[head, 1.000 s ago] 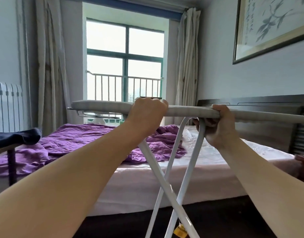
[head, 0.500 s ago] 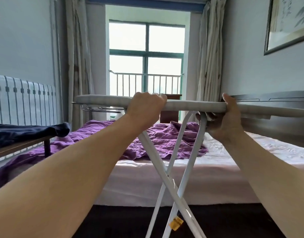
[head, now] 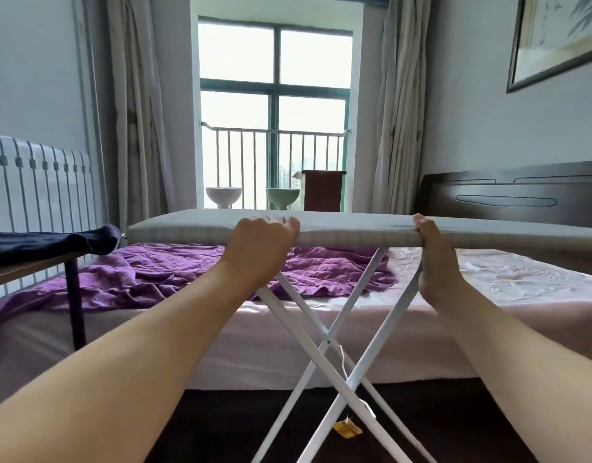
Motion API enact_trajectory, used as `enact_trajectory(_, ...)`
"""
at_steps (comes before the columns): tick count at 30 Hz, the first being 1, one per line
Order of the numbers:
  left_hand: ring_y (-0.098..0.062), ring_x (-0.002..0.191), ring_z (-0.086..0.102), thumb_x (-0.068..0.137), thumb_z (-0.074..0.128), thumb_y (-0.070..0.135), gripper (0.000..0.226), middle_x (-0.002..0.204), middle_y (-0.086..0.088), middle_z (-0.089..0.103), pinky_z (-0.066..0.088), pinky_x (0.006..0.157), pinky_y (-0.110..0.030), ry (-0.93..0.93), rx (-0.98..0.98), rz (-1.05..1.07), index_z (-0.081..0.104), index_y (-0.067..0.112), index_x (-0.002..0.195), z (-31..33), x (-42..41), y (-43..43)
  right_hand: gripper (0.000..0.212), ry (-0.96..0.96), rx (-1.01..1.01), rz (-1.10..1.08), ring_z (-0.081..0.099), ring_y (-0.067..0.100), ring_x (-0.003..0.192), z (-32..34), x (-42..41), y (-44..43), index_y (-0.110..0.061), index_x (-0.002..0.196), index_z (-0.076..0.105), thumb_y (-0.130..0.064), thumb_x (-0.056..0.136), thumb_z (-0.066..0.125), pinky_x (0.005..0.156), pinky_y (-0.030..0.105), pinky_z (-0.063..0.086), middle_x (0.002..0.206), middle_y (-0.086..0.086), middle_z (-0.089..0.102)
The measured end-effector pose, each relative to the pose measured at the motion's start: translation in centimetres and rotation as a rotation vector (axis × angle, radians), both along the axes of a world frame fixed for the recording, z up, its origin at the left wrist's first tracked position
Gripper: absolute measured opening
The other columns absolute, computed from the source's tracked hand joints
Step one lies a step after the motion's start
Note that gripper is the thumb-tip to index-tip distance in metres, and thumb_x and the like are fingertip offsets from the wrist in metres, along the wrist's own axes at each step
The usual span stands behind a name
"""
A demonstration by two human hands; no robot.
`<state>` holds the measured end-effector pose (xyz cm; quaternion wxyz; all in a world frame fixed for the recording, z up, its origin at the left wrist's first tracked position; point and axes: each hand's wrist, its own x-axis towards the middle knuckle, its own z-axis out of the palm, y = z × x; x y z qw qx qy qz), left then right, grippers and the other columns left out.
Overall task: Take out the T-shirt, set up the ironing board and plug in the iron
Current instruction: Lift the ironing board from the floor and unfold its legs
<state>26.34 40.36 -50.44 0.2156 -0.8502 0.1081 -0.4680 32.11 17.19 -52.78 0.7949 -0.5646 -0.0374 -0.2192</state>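
Between the person and the bed [head: 508, 282], the ironing board [head: 354, 225] stands level on its crossed white legs [head: 328, 342]. The left hand [head: 261, 242] grips the near edge, fingers curled together over the grey cover. The right hand [head: 435, 259] clamps the same edge further right, thumb on top, remaining fingers hidden beneath. Two spaced grips probably steady the top while the legs settle; the locking catch cannot be seen. A dark blue garment [head: 54, 243], possibly the T-shirt, lies on a bench [head: 30, 269] beside the radiator [head: 37, 185]. No iron is visible.
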Motion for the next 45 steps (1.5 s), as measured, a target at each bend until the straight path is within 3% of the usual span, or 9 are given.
enact_trajectory(5, -0.020, 0.031, 0.053, 0.034, 0.080, -0.003, 0.034, 0.041, 0.001, 0.056, 0.033, 0.033, -0.017, -0.058, 0.008, -0.013, 0.064, 0.012, 0.060, -0.7, 0.0, 0.8, 0.037, 0.051, 0.024, -0.112, 0.052, 0.009, 0.076, -0.9, -0.4, 1.2, -0.015, 0.103, 0.059, -0.047, 0.085, 0.060, 0.069, 0.020, 0.037, 0.089, -0.004, 0.059)
enact_trajectory(12, -0.019, 0.038, 0.058, 0.025, 0.081, 0.002, 0.042, 0.047, 0.001, 0.060, 0.038, 0.035, -0.019, -0.057, 0.005, 0.050, 0.063, 0.014, 0.061, -0.9, -0.8, 0.1, 0.064, 0.169, 0.090, -0.427, 0.055, 0.029, 0.114, -0.5, -1.4, 2.5, -0.003, 0.128, 0.051, -0.054, 0.089, 0.048, 0.085, 0.030, 0.039, 0.129, 0.014, 0.056)
enact_trajectory(18, -0.025, 0.091, 0.066, 0.083, 0.063, 0.009, 0.032, 0.103, -0.005, 0.067, 0.049, 0.067, -0.032, 0.044, -0.002, 0.156, 0.051, 0.010, 0.113, -0.9, -1.4, -0.1, 0.061, 0.343, -0.239, -0.582, 0.047, 0.036, 0.122, 0.2, -4.3, 3.5, -0.001, 0.130, 0.046, -0.050, 0.093, 0.044, 0.098, 0.044, 0.039, 0.132, 0.022, 0.048)
enact_trajectory(22, -0.026, 0.093, 0.065, 0.087, 0.063, 0.017, 0.034, 0.107, -0.006, 0.066, 0.048, 0.068, -0.033, 0.088, -0.018, 0.143, 0.048, 0.009, 0.117, -0.8, -1.3, 0.1, 0.031, 0.020, -0.420, -0.680, 0.056, 0.035, 0.105, 0.0, -6.1, 5.2, -0.005, 0.094, 0.059, -0.035, 0.089, 0.055, 0.092, 0.044, 0.044, 0.107, 0.018, 0.063)
enact_trajectory(26, -0.027, 0.101, 0.062, 0.095, 0.051, 0.031, 0.032, 0.114, -0.007, 0.064, 0.049, 0.081, -0.036, 0.098, -0.049, 0.035, 0.047, 0.010, 0.120, -0.6, -1.7, 0.3, 0.037, -0.227, -0.807, -0.696, 0.049, 0.025, 0.117, -0.3, -7.3, 6.5, -0.010, 0.109, 0.065, -0.037, 0.090, 0.048, 0.102, 0.039, 0.033, 0.119, 0.007, 0.063)
enact_trajectory(32, -0.029, 0.115, 0.056, 0.096, 0.039, 0.042, 0.042, 0.127, -0.008, 0.060, 0.039, 0.102, -0.042, 0.122, -0.073, -0.031, 0.047, 0.013, 0.125, -0.8, -2.3, 1.4, 0.044, -0.310, -1.197, -0.528, 0.046, 0.023, 0.126, -0.6, -6.1, 7.9, -0.010, 0.126, 0.060, -0.036, 0.097, 0.040, 0.114, 0.036, 0.020, 0.131, 0.008, 0.060)
enact_trajectory(36, -0.032, 0.112, 0.058, 0.097, 0.039, 0.041, 0.044, 0.124, -0.011, 0.061, 0.041, 0.096, -0.044, 0.123, -0.069, -0.063, 0.047, 0.010, 0.127, -1.0, -2.3, 1.8, 0.060, -0.318, -1.278, -0.560, 0.049, 0.025, 0.123, -1.0, -5.9, 8.2, -0.010, 0.125, 0.060, -0.048, 0.091, 0.028, 0.115, 0.038, 0.020, 0.128, 0.009, 0.062)
enact_trajectory(41, -0.034, 0.077, 0.069, 0.087, 0.058, 0.038, 0.036, 0.091, -0.013, 0.073, 0.054, 0.067, -0.041, 0.028, -0.030, -0.095, 0.063, 0.006, 0.103, -1.5, -2.0, 2.0, 0.070, -0.356, -1.298, -0.603, 0.054, 0.028, 0.117, -1.3, -5.7, 8.3, -0.008, 0.119, 0.063, -0.053, 0.088, 0.019, 0.112, 0.041, 0.026, 0.121, 0.011, 0.066)
enact_trajectory(45, -0.030, 0.069, 0.070, 0.089, 0.032, 0.044, 0.049, 0.082, -0.010, 0.073, 0.054, 0.062, -0.037, 0.012, -0.059, -0.162, 0.066, 0.009, 0.092, -1.2, -2.2, 2.0, 0.063, -0.335, -1.291, -0.601, 0.054, 0.024, 0.119, -0.5, -5.7, 9.0, -0.010, 0.118, 0.065, -0.049, 0.092, 0.024, 0.111, 0.038, 0.024, 0.123, 0.008, 0.066)
